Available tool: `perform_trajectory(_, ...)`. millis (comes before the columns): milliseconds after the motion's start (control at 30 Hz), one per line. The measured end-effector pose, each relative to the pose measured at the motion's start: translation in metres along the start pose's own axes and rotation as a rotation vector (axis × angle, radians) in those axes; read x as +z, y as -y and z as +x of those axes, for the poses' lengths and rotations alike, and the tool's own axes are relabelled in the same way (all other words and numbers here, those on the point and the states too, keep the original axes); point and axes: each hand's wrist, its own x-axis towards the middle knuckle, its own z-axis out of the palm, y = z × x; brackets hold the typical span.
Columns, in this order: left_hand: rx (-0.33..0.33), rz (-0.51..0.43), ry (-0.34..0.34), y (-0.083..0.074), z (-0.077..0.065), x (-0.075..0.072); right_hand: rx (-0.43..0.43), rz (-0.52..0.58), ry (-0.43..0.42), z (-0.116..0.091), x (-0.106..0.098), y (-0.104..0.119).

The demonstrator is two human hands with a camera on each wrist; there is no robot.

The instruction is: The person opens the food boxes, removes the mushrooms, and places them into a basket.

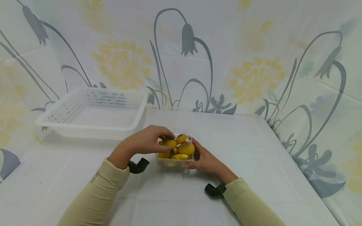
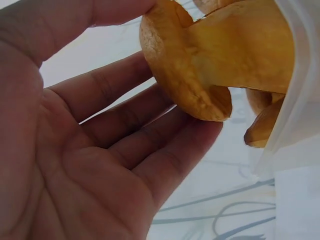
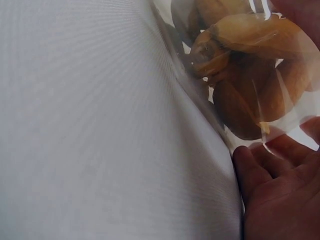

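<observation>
A clear plastic box (image 1: 169, 161) packed with several yellow-brown mushrooms (image 1: 186, 148) sits on the white table in the head view. My left hand (image 1: 147, 139) reaches over its left side and pinches a mushroom (image 2: 175, 65) by the cap, thumb on one side and fingers on the other. In the left wrist view that mushroom's thick stem points into the box. My right hand (image 1: 207, 161) grips the box at its right side, thumb at the front corner. Through the clear wall, the right wrist view shows mushrooms (image 3: 240, 95) beside the fingers.
A large white perforated plastic basket (image 1: 130, 128) stands at the back left of the white-covered table (image 1: 240, 141). Behind and to the right rises a flower-patterned cloth (image 1: 226, 62). Black wrist mounts (image 1: 138, 165) stick out from both sleeves.
</observation>
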Motion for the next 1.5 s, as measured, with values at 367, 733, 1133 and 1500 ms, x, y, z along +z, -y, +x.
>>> perform_trajectory(367, 0.051, 0.007, -0.176, 0.005, -0.006, -0.014, 0.0, -0.023, 0.0, 0.0, 0.0, 0.0)
perform_trajectory(733, 0.06, 0.017, -0.391, 0.015, -0.02, -0.033, 0.025, -0.019, -0.002, 0.0, 0.0, 0.0)
perform_trajectory(1133, -0.071, 0.058, -0.593, 0.035, -0.034, -0.052, 0.021, -0.027, -0.002, 0.0, 0.0, 0.001)
perform_trajectory(1500, -0.221, 0.042, -0.679, 0.054, -0.045, -0.061, 0.027, -0.04, -0.006, -0.001, 0.0, 0.002)
